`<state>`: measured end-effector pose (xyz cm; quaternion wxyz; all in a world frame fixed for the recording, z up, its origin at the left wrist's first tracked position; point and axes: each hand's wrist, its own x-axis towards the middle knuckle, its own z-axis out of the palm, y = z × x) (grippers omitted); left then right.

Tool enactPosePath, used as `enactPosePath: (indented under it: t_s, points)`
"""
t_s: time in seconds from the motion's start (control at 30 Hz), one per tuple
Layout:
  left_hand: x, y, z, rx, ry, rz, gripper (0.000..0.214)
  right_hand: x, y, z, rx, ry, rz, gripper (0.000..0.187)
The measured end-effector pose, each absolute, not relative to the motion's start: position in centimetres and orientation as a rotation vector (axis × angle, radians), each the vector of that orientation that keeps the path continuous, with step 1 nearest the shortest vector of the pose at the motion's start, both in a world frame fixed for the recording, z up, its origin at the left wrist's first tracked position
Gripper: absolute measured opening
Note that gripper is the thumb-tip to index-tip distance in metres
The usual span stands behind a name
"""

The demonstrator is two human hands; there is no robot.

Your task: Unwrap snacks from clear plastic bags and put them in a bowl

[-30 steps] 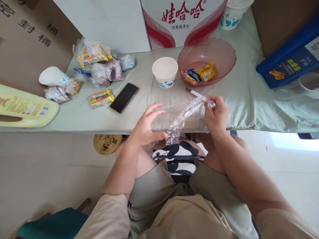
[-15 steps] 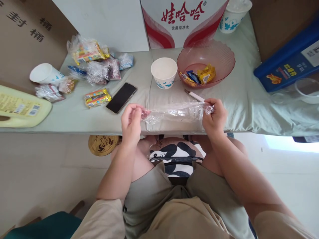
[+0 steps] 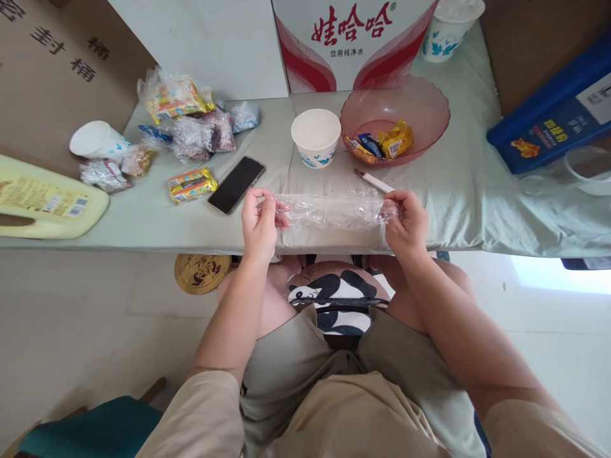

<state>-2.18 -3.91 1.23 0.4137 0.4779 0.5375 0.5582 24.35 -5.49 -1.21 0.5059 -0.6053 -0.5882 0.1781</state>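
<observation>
A strip of clear plastic wrap (image 3: 334, 211) is stretched sideways between my hands, above the front of the cloth-covered table. My left hand (image 3: 260, 219) grips its left end with the fingers curled. At the other end, my right hand (image 3: 407, 222) pinches the bunched film. Just beyond the film lies a white-handled knife or brush (image 3: 375, 181), its near end by my right hand. A white paper bowl (image 3: 316, 140) with a blue pattern stands upright behind the film. To its right is a pink ribbed bowl (image 3: 424, 114) holding several wrapped snacks (image 3: 395, 140).
A phone (image 3: 237, 184) and a yellow snack pack (image 3: 191, 185) lie left of my left hand. Film-wrapped packets (image 3: 195, 137) and a tipped paper cup (image 3: 98, 138) are farther left. A cream jug (image 3: 52, 200) and a blue container (image 3: 548, 121) flank the table; boxes (image 3: 353, 44) stand behind.
My left hand has shifted slightly right, and my right hand slightly left. The plastic wrap now spans a shorter gap and looks more spread out. The view has shifted a little.
</observation>
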Motion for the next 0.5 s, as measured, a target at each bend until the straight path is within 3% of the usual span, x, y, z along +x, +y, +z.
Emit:
enactPosePath:
  t_s: [0.17, 0.33, 0.5]
  points:
    - [-2.8, -3.7, 1.4, 1.11, 1.478, 1.307, 0.034, 24.5, -5.6, -1.3, -1.423, -1.452, 0.464, 0.018]
    - [-5.2, -3.3, 1.7, 1.066, 1.338, 0.903, 0.032, 25.1, -6.2, -0.7, -1.254, -1.579, 0.557, 0.022]
    - [-5.0, -3.0, 1.4, 1.188, 1.142, 1.118, 0.047, 24.7, -5.8, -1.3, -1.271, -1.313, 0.735, 0.034]
